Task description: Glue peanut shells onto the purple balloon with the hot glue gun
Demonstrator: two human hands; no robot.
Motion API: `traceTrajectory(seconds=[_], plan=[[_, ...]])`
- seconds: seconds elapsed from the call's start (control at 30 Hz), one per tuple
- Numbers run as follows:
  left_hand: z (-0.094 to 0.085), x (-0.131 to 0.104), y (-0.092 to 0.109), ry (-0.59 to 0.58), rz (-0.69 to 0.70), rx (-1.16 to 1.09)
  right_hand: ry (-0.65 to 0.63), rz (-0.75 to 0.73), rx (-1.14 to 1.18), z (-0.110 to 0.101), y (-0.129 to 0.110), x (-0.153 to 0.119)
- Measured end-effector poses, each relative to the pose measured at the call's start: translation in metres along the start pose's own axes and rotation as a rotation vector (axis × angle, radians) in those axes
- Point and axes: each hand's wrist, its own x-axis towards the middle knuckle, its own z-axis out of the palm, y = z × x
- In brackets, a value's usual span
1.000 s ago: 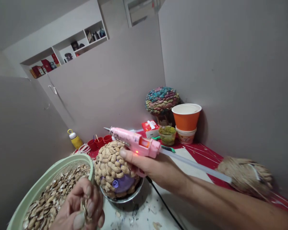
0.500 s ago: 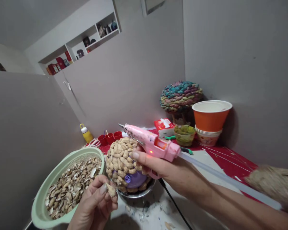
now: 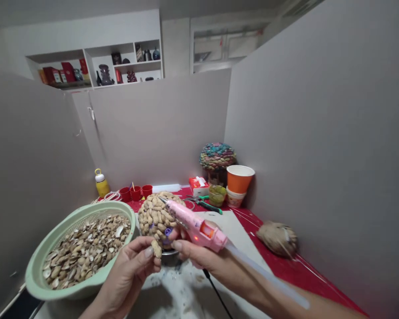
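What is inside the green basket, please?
Inside the green basket there is a pile of peanut shells, some showing their pale inner side. Anything under the top layer, and the basket's bottom, cannot be seen because the shells cover it.

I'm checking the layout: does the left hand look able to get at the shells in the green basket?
Probably yes: the left hand is right beside the green basket, whose open top leaves the shells uncovered, though that hand pinches a peanut shell.
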Motion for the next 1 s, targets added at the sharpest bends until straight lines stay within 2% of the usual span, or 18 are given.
traceTrajectory(seconds=[0.23,0.47,0.73,1.0], plan=[[0.0,0.0,-0.014,-0.224,-0.068,0.153,0.062,0.153,0.008,0.012,0.035,-0.038],[0.0,0.001,-0.025,-0.284,-0.032,0.229,0.047,0.152,-0.007,0.012,0.057,-0.043],[-0.002,0.002,-0.033,-0.357,-0.147,0.098,-0.071,0.141,0.057,0.005,0.07,-0.046],[-0.001,0.002,-0.039,-0.362,-0.163,0.107,-0.113,0.232,0.062,-0.002,0.074,-0.055]])
